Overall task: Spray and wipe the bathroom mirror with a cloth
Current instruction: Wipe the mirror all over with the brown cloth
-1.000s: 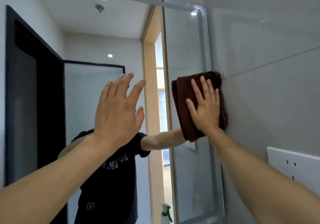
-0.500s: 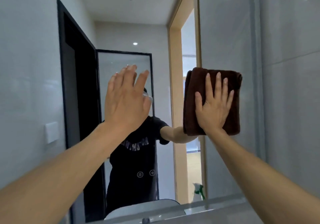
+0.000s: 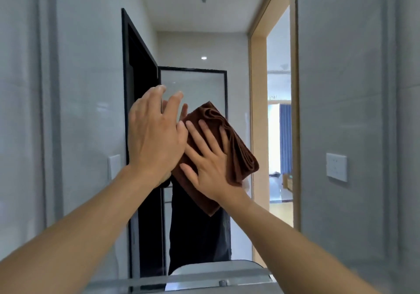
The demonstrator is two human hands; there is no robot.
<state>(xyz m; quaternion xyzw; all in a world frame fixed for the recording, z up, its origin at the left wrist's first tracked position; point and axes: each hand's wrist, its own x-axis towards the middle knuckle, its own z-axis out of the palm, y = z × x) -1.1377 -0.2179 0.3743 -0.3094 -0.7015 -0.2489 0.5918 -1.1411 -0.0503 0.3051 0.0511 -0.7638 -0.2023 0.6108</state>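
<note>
A folded brown cloth lies flat against the bathroom mirror near its middle, tilted like a diamond. My right hand presses on it with spread, straight fingers. My left hand is raised just to the left of the cloth, fingers slightly bent and holding nothing, its fingertips close to the glass; its reflection shows right behind it. No spray bottle is in view.
The mirror reflects a black-framed door, a wooden door frame and a lit room beyond. A white wall socket sits at the right. A ledge runs along the mirror's bottom edge.
My right hand has slid the cloth from the mirror's right edge leftwards to its middle, and the cloth has tilted. My left hand now sits right beside the cloth. The view has shifted left.
</note>
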